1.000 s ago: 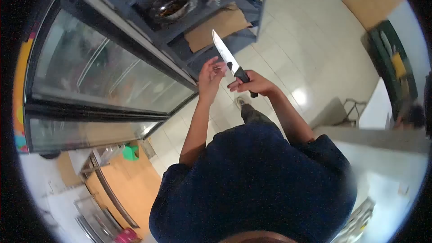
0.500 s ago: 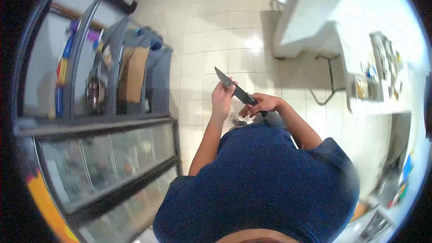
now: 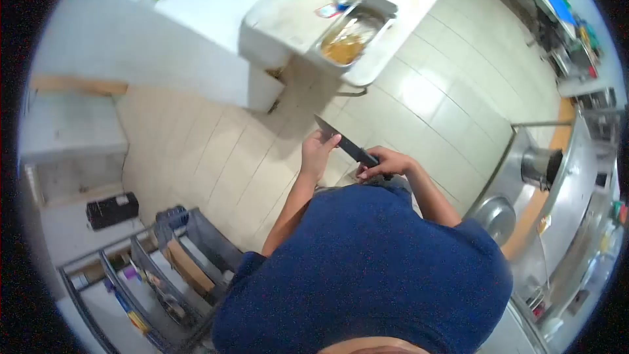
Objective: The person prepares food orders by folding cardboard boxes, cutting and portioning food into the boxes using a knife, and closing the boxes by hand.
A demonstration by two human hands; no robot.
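A knife with a dark handle (image 3: 354, 151) is held in front of my body, its tip pointing up and to the left. My left hand (image 3: 318, 153) pinches the blade between thumb and fingers near its middle. Around the handle is my right hand (image 3: 386, 162), its fingers closed and hiding part of the grip. Below both hands is the front of a dark blue shirt (image 3: 367, 255).
A white table (image 3: 288, 19) ahead bears a metal tray (image 3: 354, 36) of orange-brown food. At lower left stands a grey shelf rack (image 3: 223, 239) with a cardboard piece. Metal counters (image 3: 576, 216) with a steel pot (image 3: 540, 167) line the right side.
The view has swung right, from the glass-door fridge and shelves toward the table and counters. My left hand, open beside the knife at first, has closed on the blade.
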